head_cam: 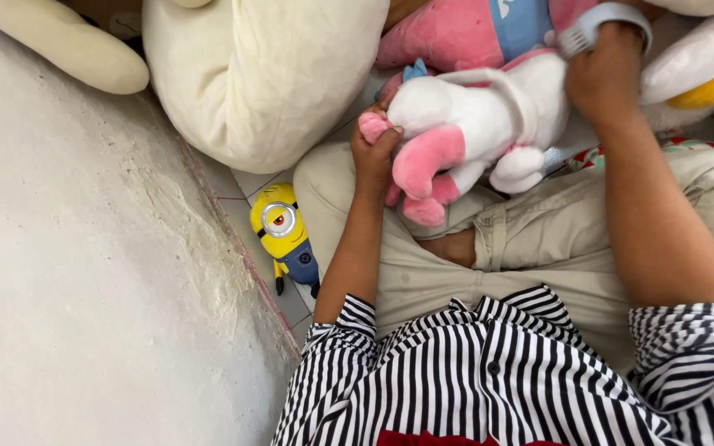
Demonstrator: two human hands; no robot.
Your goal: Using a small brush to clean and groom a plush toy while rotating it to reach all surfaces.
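Observation:
A white and pink plush animal [464,124] lies across my lap over my beige trousers. My left hand [373,153] grips one of its pink-tipped legs at the left end. My right hand [605,78] presses a pale grey brush [601,25] against the plush's white body at its right side, with the bristles showing to the left of my fingers. I sit cross-legged in a black and white striped shirt.
A small yellow one-eyed plush figure in blue overalls [284,235] lies on the tiled floor beside my left knee. A large cream plush [262,74], a pink and blue plush [473,29] and a white and yellow plush [704,62] crowd the top. A rough whitish wall [84,272] fills the left.

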